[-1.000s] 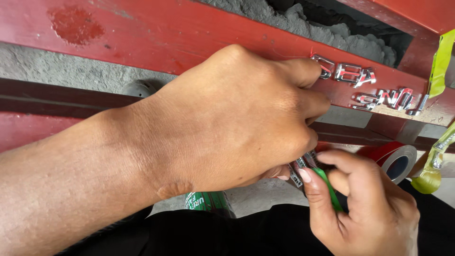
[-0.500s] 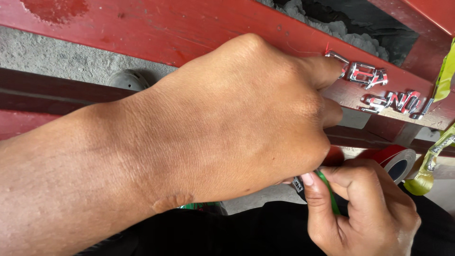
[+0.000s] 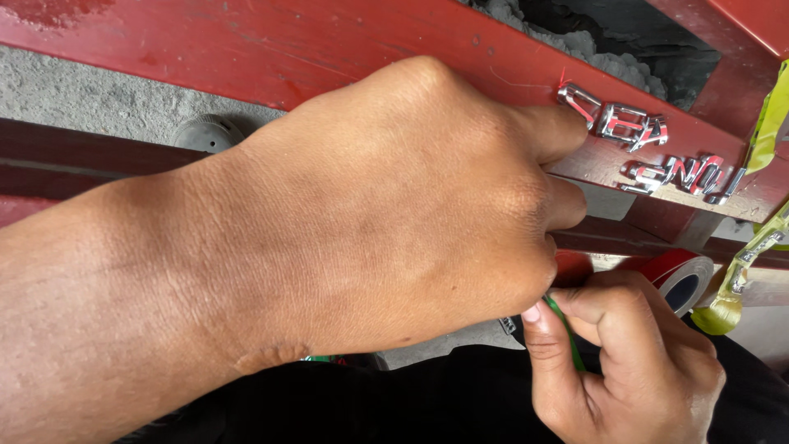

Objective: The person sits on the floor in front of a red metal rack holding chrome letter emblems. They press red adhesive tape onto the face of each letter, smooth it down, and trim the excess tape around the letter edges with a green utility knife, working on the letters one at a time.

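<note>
1. The left hand is filling most of the view, its back turned up to the camera and its forearm running in from the lower left.
2. Its fingers are curling down and away out of sight; one fingertip is pointing at the chrome letters and lying just beside the first of them. Whether this hand is gripping anything underneath cannot be told.
3. The right hand is sitting at the lower right, just under the left hand's knuckles, with its fingers bunched together.
4. Its thumb and forefinger are pinching a thin green stick, which is slanting up out of the fist towards the left hand; the stick's upper tip is hiding behind that hand.
5. The chrome letters are sitting in two short rows on a red panel, which is running aslant across the top of the view.
6. A roll of red tape is lying just above the right hand, its open core facing right.
7. Strips of yellow-green tape are hanging along the right edge, near the letters.
8. A grey, rough surface is showing below the panel at the left, with a round grey cap on it.
9. Dark cloth is spreading along the bottom, beneath both hands.
</note>
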{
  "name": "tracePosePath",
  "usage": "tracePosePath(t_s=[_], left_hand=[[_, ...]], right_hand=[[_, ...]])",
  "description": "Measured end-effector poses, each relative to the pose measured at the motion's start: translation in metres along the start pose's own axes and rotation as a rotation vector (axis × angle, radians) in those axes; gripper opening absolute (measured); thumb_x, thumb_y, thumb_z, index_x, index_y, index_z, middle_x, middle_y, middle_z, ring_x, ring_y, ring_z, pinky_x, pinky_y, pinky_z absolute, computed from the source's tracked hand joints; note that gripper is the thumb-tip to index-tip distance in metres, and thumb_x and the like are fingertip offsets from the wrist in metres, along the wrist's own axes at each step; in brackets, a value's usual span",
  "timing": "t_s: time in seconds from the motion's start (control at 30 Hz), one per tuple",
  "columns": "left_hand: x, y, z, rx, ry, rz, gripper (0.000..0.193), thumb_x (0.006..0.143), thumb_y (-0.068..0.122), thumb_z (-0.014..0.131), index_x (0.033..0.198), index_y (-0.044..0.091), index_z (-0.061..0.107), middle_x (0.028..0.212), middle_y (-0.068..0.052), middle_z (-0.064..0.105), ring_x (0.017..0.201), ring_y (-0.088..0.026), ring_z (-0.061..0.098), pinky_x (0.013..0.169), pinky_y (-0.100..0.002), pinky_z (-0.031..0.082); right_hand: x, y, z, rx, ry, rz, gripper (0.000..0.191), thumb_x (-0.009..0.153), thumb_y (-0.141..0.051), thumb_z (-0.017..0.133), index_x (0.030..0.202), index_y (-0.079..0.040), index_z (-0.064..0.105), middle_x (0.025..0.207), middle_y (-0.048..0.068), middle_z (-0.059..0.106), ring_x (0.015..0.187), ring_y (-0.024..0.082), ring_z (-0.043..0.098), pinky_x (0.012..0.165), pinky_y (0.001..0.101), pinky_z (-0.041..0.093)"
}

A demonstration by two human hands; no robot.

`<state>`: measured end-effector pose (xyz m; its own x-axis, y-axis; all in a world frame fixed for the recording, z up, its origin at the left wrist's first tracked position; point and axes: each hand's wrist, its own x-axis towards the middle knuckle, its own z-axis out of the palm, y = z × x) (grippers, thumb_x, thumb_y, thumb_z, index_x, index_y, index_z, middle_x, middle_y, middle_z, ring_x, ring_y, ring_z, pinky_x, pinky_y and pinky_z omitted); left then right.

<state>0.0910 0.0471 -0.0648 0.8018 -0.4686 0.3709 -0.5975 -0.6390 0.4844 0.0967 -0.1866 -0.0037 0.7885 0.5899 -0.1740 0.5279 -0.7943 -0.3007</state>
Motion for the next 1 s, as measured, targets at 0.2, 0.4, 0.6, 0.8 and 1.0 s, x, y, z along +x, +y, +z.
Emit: tracePosePath(t_s=[0.2,0.4,0.6,0.8,1.0], left_hand=[[0.0011,0.0015,0.0009,0.060,0.010,-0.003,0.008,0.072,0.027,0.069,0.068,0.021,0.073,0.086,0.011,0.070,0.104,-0.018,0.064,0.059,-0.037,0.057],[0.0001,0.0017,0.0009,0.035,0.006,-0.004,0.008,0.074,0.027,0.070,0.069,0.022,0.073,0.085,0.011,0.070,0.103,-0.019,0.064,0.059,-0.037,0.056],[-0.0007,0.0014,0.0022,0.040,0.026,-0.007,0.010,0.074,0.028,0.070,0.066,0.022,0.072,0.086,0.012,0.071,0.102,-0.018,0.065,0.059,-0.037,0.056],[-0.0026,0.0009,0.0046,0.031,0.076,-0.006,0.009,0.077,0.027,0.071,0.068,0.025,0.073,0.085,0.012,0.071,0.105,-0.018,0.065,0.059,-0.037,0.056],[-0.0041,0.0024,0.0061,-0.003,0.070,-0.021,0.012,0.079,0.027,0.071,0.067,0.026,0.073,0.084,0.011,0.071,0.107,-0.018,0.065,0.057,-0.038,0.054]], right_hand=[[-0.0011,0.0010,-0.0009,0.014,-0.003,0.021,0.021,0.085,-0.008,0.080,0.090,0.000,0.061,0.083,0.013,0.072,0.078,0.020,0.075,0.070,0.0307,0.057],[-0.0022,0.0046,0.0001,0.008,-0.007,0.014,0.022,0.084,-0.008,0.081,0.090,0.000,0.061,0.082,0.013,0.071,0.075,0.019,0.075,0.069,0.0308,0.056],[-0.0033,0.0070,-0.0004,-0.011,-0.023,-0.015,0.022,0.084,-0.009,0.081,0.091,0.000,0.062,0.080,0.012,0.071,0.075,0.019,0.074,0.068,0.0303,0.056],[-0.0024,0.0055,-0.0007,-0.008,-0.032,-0.026,0.019,0.086,-0.008,0.080,0.091,-0.001,0.063,0.081,0.010,0.072,0.077,0.018,0.074,0.071,0.0299,0.056],[-0.0013,0.0037,-0.0023,-0.004,-0.059,-0.024,0.016,0.085,-0.007,0.079,0.088,-0.001,0.065,0.079,0.010,0.072,0.075,0.018,0.073,0.071,0.0307,0.057]])
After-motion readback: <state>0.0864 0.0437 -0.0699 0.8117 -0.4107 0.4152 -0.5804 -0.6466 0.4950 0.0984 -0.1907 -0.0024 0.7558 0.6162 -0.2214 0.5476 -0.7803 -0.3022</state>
